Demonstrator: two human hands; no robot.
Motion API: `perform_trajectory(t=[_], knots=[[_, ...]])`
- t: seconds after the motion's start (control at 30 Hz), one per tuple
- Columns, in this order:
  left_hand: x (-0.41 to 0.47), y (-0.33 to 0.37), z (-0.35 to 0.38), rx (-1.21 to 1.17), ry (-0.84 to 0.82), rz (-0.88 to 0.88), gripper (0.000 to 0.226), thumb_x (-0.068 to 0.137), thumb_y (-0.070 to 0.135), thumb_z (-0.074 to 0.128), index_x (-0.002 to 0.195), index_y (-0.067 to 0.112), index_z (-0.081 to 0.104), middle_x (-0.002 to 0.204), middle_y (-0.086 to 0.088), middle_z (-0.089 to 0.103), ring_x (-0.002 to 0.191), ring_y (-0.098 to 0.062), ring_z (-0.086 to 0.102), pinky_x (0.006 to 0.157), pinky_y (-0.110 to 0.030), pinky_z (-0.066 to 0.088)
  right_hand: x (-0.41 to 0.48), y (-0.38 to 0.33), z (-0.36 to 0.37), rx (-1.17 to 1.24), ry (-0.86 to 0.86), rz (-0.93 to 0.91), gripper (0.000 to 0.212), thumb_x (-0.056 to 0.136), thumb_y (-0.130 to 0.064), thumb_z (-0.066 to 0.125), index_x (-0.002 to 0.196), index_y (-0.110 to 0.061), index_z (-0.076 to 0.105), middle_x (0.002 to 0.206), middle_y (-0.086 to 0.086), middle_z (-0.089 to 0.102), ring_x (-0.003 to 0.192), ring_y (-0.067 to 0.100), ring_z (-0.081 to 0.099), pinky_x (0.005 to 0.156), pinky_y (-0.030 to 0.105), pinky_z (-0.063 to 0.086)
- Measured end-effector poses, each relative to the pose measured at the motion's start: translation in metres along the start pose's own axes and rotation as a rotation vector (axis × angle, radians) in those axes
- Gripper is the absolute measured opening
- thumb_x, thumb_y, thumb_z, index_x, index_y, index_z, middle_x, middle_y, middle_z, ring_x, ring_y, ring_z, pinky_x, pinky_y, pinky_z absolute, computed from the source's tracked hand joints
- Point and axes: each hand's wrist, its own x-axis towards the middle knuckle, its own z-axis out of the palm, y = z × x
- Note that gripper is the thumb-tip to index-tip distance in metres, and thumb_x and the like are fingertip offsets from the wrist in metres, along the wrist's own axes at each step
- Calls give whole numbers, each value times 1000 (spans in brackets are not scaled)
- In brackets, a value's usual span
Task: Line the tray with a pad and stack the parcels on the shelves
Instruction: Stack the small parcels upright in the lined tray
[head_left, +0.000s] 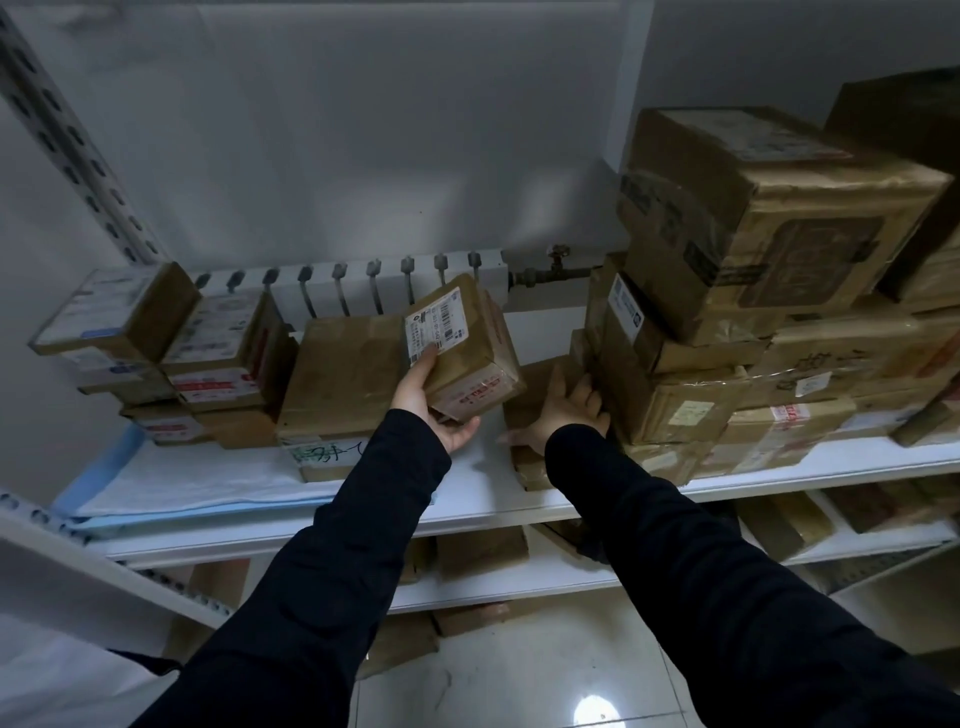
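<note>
Gripping a small parcel (462, 348) from below, L hand (431, 405) holds it tilted above the pad's (171, 483) right end; R hand (566, 410), fingers straight, touches the parcel stack (675, 405) right of pad.

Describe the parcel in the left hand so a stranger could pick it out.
Start at the white shelf, mid-span, in front of the radiator. The parcel sits in the left hand. It alone is lifted and tilted, barcode label toward the camera; the others lie stacked.
</note>
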Motion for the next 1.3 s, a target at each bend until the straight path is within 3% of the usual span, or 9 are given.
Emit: perform_trajectory(t=[0.17, 0.33, 0.5, 0.63, 0.77, 0.83, 0.9, 1.17, 1.3], knots=[[-8, 10, -6, -3, -21, 29, 47, 81, 50, 62, 112, 15, 55, 106, -11, 61, 110, -29, 53, 76, -38, 48, -8, -10, 4, -69, -11, 43, 128, 64, -67, 71, 150, -22, -12, 156, 20, -6, 141, 40, 15, 108, 55, 28], [-18, 24, -15, -70, -69, 98, 40, 83, 45, 61, 111, 16, 57, 108, -11, 62, 104, -28, 56, 83, -39, 48, -6, -10, -5, 139, 76, -1, 114, 71, -65, 65, 151, -26, -6, 155, 17, 3, 138, 39, 20, 107, 52, 30], [-24, 37, -29, -223, -84, 126, 59, 82, 57, 54, 125, 16, 54, 117, -13, 57, 104, -28, 53, 71, -33, 46, -3, -16, -27, 636, 135, -94, 99, 75, -65, 59, 151, -34, 4, 155, 12, 14, 137, 40, 24, 110, 52, 27], [-29, 49, -35, -300, -96, 116, 60, 82, 67, 42, 118, 21, 58, 114, -10, 57, 99, -25, 51, 66, -28, 41, 0, -23, -33, 1444, -1, -37, 97, 50, -66, 68, 138, -33, 46, 133, 5, 55, 116, 31, 55, 104, 51, 40], [-28, 55, -41, -325, -131, 95, 71, 81, 71, 37, 127, 21, 54, 133, -14, 52, 117, -30, 49, 63, -27, 42, -11, -31, -42, 1783, -146, -33, 45, 83, -52, 57, 116, -21, 61, 108, 8, 67, 100, 29, 63, 91, 45, 50], [-31, 58, -42, -322, -145, 123, 70, 82, 70, 38, 126, 18, 55, 130, -15, 55, 117, -31, 52, 62, -27, 44, -13, -36, -43, 1943, -229, -31, 45, 85, -52, 53, 116, -20, 62, 109, 9, 68, 101, 30, 62, 90, 44, 50], [-38, 63, -43, -312, -139, 180, 61, 85, 64, 39, 119, 17, 58, 117, -14, 59, 103, -28, 55, 64, -29, 44, -15, -44, -43, 2100, -319, -14, 50, 84, -54, 51, 119, -20, 62, 118, 11, 66, 108, 32, 61, 96, 48, 46], [-61, 125, -82, -167, 79, 452, 21, 87, 37, 51, 101, 23, 58, 111, -7, 61, 102, -24, 55, 87, -37, 43, -23, -83, -35, 2101, -489, -41, 55, 82, -56, 51, 123, -21, 61, 115, 13, 66, 108, 34, 60, 91, 48, 48], [-54, 172, -109, 159, 357, 500, 51, 72, 45, 70, 115, 22, 57, 113, -4, 64, 105, -26, 60, 94, -43, 49, -28, -99, -31, 2080, -529, -50, 54, 83, -58, 48, 119, -22, 62, 111, 14, 66, 104, 34, 61, 86, 46, 50]])
